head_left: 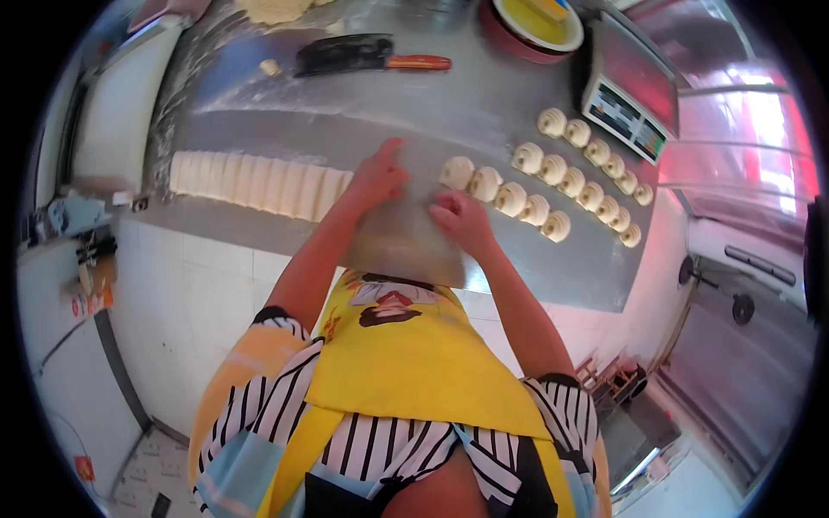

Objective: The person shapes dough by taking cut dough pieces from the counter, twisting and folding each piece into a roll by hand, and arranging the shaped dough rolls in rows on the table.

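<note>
Yellow cloth apron (423, 371) with a printed figure near its upper edge lies closest to the camera, over a white shirt with black stripes and pale blue patches (389, 440). Beyond it stretches a grey metal worktop (294, 129), dusted with flour toward the left. The bare left hand (374, 177) is over the worktop, just beside the right end of a long row of pale, soft dough strips (259, 183) laid side by side; its fingers are loosely apart, the index finger reaching forward, with nothing seen in its grasp. The bare right hand (459, 217) is near it, across a narrow stretch of metal, with the fingers drawn in and bent; whether they pinch anything or touch the nearest roll cannot be told. Cream-coloured, swirled dough rolls (510, 198) sit to the right in three slanting rows, the closest row starting just past the right hand. Farther back, a black-bladed cleaver with a red handle (345, 54) lies flat, its handle pointing right, and a small pale dough lump (270, 66) rests left of its blade. Beyond that lump is a larger pale dough mass (276, 7), partly cut off by the view. At the far right stand a white-rimmed bowl of yellow liquid (527, 26) and a white electronic scale with a dark display (626, 116).
</note>
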